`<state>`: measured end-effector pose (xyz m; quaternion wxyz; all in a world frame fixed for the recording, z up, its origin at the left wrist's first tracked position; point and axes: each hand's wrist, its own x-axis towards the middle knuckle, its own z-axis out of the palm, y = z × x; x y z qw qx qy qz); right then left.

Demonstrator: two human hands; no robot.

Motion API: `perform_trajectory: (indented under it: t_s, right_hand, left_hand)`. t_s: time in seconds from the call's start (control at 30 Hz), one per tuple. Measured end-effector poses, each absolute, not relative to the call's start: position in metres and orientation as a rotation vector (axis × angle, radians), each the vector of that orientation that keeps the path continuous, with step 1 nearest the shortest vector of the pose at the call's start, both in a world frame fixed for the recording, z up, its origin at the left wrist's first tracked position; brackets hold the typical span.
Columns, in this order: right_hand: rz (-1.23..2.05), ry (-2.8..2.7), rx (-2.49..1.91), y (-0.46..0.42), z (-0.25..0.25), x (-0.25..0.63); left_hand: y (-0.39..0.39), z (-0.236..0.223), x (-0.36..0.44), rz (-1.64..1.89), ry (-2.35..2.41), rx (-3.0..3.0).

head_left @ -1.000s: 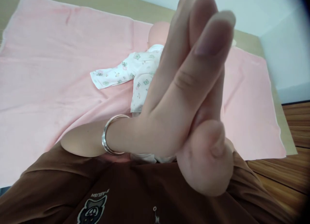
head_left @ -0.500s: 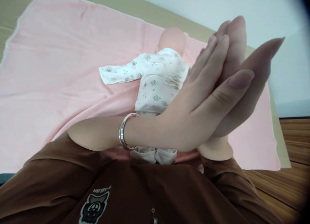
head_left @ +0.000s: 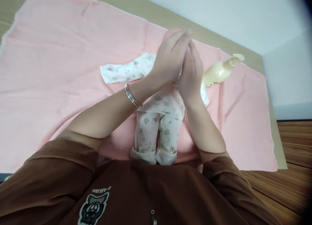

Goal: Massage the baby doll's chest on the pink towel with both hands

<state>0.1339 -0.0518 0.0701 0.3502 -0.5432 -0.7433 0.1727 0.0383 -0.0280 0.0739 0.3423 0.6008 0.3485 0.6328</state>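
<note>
My left hand (head_left: 170,61) and my right hand (head_left: 191,75) are pressed palm to palm, fingers stretched out and pointing away from me, with nothing visible between them. A silver bracelet (head_left: 133,96) sits on my left wrist. The hands hover over the chest of a baby doll (head_left: 158,121) in a white printed sleepsuit. The doll lies on its back with its feet toward me and one empty-looking sleeve (head_left: 119,72) spread to the left. Its head is mostly hidden behind my hands.
A pink towel (head_left: 60,72) covers the tan tabletop (head_left: 146,14) under the doll. A cream pump bottle (head_left: 219,72) lies on the towel just right of my hands. Wooden floor (head_left: 294,153) shows at the right, a pale wall behind.
My joined hands have moved away from the camera and down over the doll's chest. The pump bottle, hidden before, is now in view.
</note>
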Motion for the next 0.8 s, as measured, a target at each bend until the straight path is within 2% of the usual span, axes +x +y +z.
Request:
perform_trajectory:
  t_s: [0.07, 0.23, 0.37, 0.57, 0.8]
  right_hand:
    - [0.506, -1.775, -1.327, -0.032, 0.049, 0.142]
    - [0.325, -1.821, -1.334, -0.010, 0.018, 0.152]
    - [0.335, -1.842, -1.376, -0.016, 0.020, 0.154]
    - [0.170, -2.095, -1.702, -0.021, 0.024, 0.154]
    - [0.256, -2.083, -1.845, -0.024, 0.029, 0.146]
  left_hand:
    - [-0.006, 0.050, 0.038, 1.591, 1.078, 1.712]
    - [0.011, 0.010, 0.040, 1.473, 1.357, 1.796]
    - [0.004, -0.002, 0.031, 1.435, 1.443, 1.845]
    - [0.003, -0.011, 0.010, 1.287, 1.610, 2.006]
    - [0.012, -0.019, 0.005, 1.226, 1.591, 2.027]
